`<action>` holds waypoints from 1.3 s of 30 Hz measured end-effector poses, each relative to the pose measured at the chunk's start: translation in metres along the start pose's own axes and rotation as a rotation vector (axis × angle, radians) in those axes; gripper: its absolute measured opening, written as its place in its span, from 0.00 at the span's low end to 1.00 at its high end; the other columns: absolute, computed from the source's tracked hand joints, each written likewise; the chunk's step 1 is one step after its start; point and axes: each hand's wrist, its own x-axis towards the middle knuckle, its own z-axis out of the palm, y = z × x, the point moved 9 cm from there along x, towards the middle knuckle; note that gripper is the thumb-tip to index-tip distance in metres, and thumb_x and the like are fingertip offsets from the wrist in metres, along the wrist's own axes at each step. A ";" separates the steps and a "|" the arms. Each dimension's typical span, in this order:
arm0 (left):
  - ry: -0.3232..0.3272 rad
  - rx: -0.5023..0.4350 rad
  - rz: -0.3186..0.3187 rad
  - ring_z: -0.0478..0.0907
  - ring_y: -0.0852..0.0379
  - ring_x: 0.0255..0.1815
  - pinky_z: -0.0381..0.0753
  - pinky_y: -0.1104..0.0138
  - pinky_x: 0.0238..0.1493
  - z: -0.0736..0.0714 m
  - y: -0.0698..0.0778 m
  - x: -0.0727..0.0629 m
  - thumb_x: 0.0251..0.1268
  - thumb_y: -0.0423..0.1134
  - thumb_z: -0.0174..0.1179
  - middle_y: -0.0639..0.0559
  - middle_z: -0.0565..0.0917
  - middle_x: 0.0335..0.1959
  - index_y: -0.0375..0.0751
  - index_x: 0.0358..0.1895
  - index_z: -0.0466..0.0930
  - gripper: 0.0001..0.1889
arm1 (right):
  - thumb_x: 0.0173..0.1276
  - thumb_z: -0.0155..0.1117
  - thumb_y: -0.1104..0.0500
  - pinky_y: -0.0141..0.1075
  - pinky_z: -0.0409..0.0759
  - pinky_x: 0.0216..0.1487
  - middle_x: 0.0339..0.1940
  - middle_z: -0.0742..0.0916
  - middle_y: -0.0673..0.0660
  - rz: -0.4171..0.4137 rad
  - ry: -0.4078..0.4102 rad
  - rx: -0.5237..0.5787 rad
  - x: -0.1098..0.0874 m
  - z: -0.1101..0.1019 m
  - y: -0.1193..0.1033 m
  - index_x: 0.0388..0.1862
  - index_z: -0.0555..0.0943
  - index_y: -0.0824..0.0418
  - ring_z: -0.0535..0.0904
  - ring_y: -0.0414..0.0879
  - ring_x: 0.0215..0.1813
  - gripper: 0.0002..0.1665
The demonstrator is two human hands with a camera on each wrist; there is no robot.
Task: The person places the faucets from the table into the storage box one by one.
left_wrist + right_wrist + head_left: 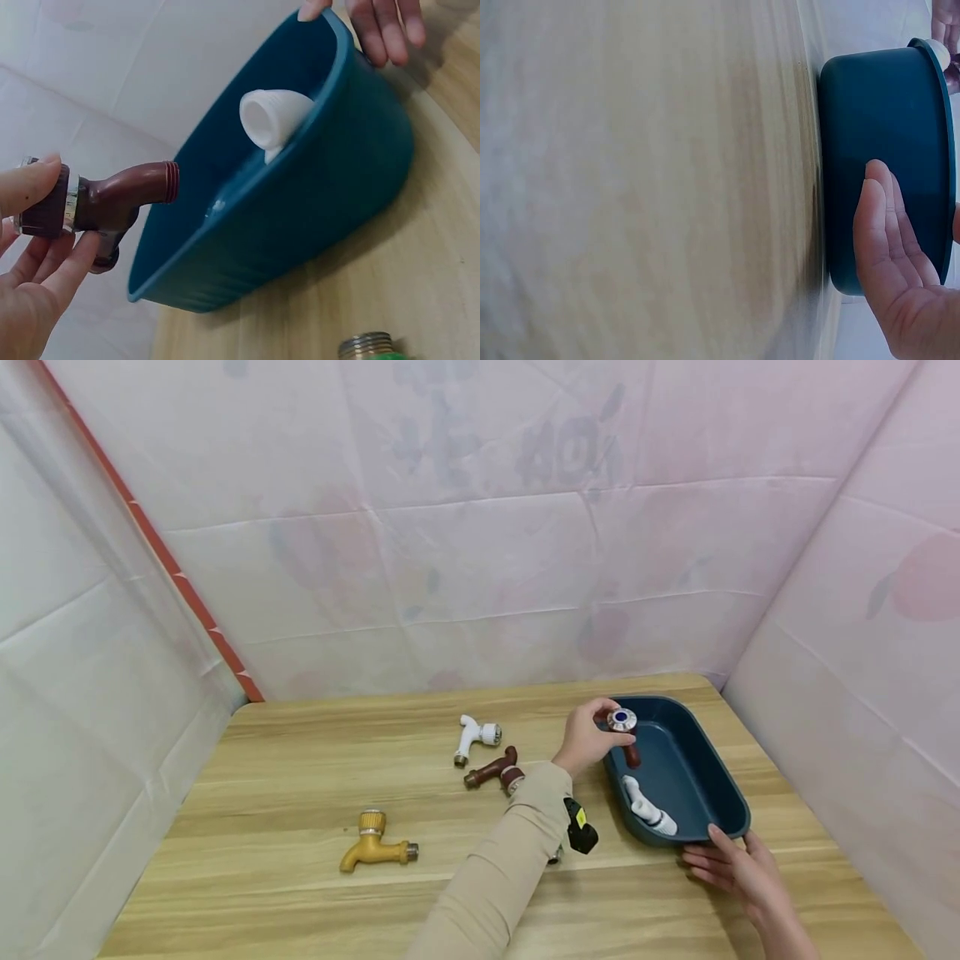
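Note:
My left hand (587, 739) grips a dark brown tap (124, 196) by its round handle, thumb on one side and fingers on the other. In the head view that tap hangs over the far left part of a dark teal basin (678, 768). Inside the basin, along its near left wall, lies a white tap (651, 812). At the near right corner my right hand (742, 872) holds the basin, its thumb over the rim and its fingers flat along the outer wall, as the right wrist view shows.
On the wooden table lie another white tap (472, 737), a second dark brown tap (495, 768) and a yellow tap (372, 846). Another tap with green on it (373, 345) is mostly hidden under the left forearm in the head view. Cloth-covered walls surround the table's back and sides.

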 end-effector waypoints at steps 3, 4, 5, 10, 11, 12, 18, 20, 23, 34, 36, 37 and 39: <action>0.009 0.010 -0.013 0.74 0.65 0.32 0.74 0.76 0.32 -0.001 -0.004 -0.002 0.42 0.28 0.71 0.54 0.79 0.33 0.39 0.40 0.78 0.18 | 0.71 0.47 0.51 0.41 0.80 0.36 0.26 0.86 0.55 -0.001 0.000 0.000 0.000 0.000 0.000 0.51 0.55 0.55 0.84 0.47 0.32 0.18; 0.011 0.013 -0.018 0.74 0.65 0.32 0.74 0.76 0.32 -0.002 -0.006 -0.002 0.42 0.28 0.71 0.54 0.79 0.33 0.39 0.40 0.78 0.18 | 0.71 0.47 0.50 0.41 0.80 0.36 0.26 0.86 0.55 0.003 -0.003 -0.005 0.000 -0.001 0.000 0.51 0.55 0.55 0.84 0.47 0.32 0.18; 0.013 0.014 -0.025 0.74 0.66 0.31 0.74 0.76 0.32 -0.002 -0.007 -0.003 0.42 0.28 0.71 0.54 0.79 0.33 0.38 0.40 0.78 0.18 | 0.71 0.47 0.51 0.42 0.80 0.36 0.26 0.86 0.56 -0.003 -0.009 0.004 0.000 -0.001 0.000 0.50 0.56 0.55 0.84 0.48 0.33 0.17; 0.013 0.018 -0.052 0.74 0.67 0.31 0.74 0.75 0.33 -0.001 -0.013 -0.005 0.41 0.26 0.70 0.54 0.80 0.33 0.38 0.39 0.79 0.18 | 0.71 0.48 0.50 0.42 0.80 0.38 0.26 0.86 0.56 0.017 0.002 -0.001 -0.001 0.000 -0.001 0.51 0.56 0.52 0.84 0.48 0.33 0.17; 0.011 0.025 -0.057 0.74 0.67 0.31 0.74 0.76 0.33 0.000 -0.014 -0.005 0.41 0.26 0.70 0.54 0.80 0.33 0.38 0.39 0.79 0.18 | 0.71 0.48 0.50 0.42 0.80 0.37 0.26 0.86 0.56 0.018 0.000 -0.001 -0.001 0.000 -0.001 0.52 0.56 0.52 0.84 0.48 0.33 0.17; 0.009 0.045 -0.054 0.74 0.67 0.31 0.73 0.76 0.32 0.001 -0.014 -0.004 0.41 0.26 0.71 0.54 0.80 0.33 0.38 0.39 0.79 0.18 | 0.70 0.48 0.49 0.41 0.80 0.38 0.26 0.86 0.54 0.030 0.007 -0.013 -0.002 0.001 -0.001 0.52 0.55 0.51 0.84 0.46 0.33 0.19; -0.058 0.257 -0.032 0.74 0.65 0.31 0.71 0.78 0.33 0.012 -0.014 -0.003 0.42 0.30 0.72 0.51 0.81 0.34 0.36 0.43 0.79 0.20 | 0.70 0.48 0.48 0.41 0.80 0.37 0.27 0.87 0.55 0.021 0.008 -0.018 -0.001 0.000 -0.002 0.53 0.55 0.52 0.84 0.47 0.33 0.19; -0.080 0.277 -0.057 0.75 0.64 0.32 0.71 0.78 0.33 0.016 -0.017 -0.004 0.44 0.31 0.70 0.50 0.81 0.36 0.34 0.45 0.79 0.20 | 0.70 0.48 0.48 0.42 0.80 0.38 0.27 0.87 0.55 0.015 -0.006 -0.015 0.003 -0.002 0.002 0.52 0.55 0.52 0.84 0.47 0.34 0.19; -0.097 0.259 -0.096 0.77 0.63 0.35 0.73 0.77 0.34 0.018 -0.021 -0.005 0.48 0.30 0.68 0.48 0.82 0.39 0.32 0.48 0.78 0.20 | 0.70 0.49 0.48 0.42 0.80 0.39 0.28 0.87 0.55 0.001 -0.032 0.000 0.008 -0.005 0.006 0.50 0.56 0.50 0.84 0.48 0.35 0.17; -0.157 0.070 -0.097 0.78 0.59 0.41 0.74 0.76 0.38 0.016 -0.030 -0.011 0.56 0.27 0.60 0.40 0.78 0.47 0.36 0.53 0.75 0.19 | 0.72 0.47 0.52 0.42 0.80 0.35 0.27 0.87 0.58 -0.048 -0.053 0.047 0.009 -0.005 0.003 0.50 0.56 0.51 0.84 0.49 0.33 0.14; -0.147 0.048 -0.109 0.77 0.60 0.40 0.75 0.76 0.37 0.012 -0.033 -0.014 0.56 0.28 0.61 0.43 0.78 0.45 0.37 0.52 0.76 0.18 | 0.71 0.48 0.51 0.43 0.80 0.37 0.29 0.87 0.57 -0.060 -0.081 0.045 0.017 -0.012 0.012 0.50 0.57 0.49 0.84 0.49 0.35 0.14; -0.143 0.038 -0.114 0.77 0.60 0.39 0.75 0.76 0.37 0.010 -0.034 -0.016 0.56 0.28 0.61 0.45 0.79 0.44 0.37 0.52 0.76 0.18 | 0.71 0.48 0.51 0.43 0.80 0.37 0.29 0.87 0.57 -0.065 -0.091 0.057 0.022 -0.015 0.016 0.49 0.57 0.49 0.84 0.50 0.35 0.14; -0.130 0.013 -0.127 0.77 0.62 0.37 0.75 0.75 0.37 0.006 -0.037 -0.018 0.55 0.28 0.62 0.47 0.79 0.42 0.38 0.51 0.76 0.18 | 0.70 0.50 0.50 0.44 0.79 0.37 0.29 0.87 0.57 -0.059 -0.090 0.068 0.026 -0.019 0.021 0.49 0.57 0.48 0.84 0.51 0.35 0.15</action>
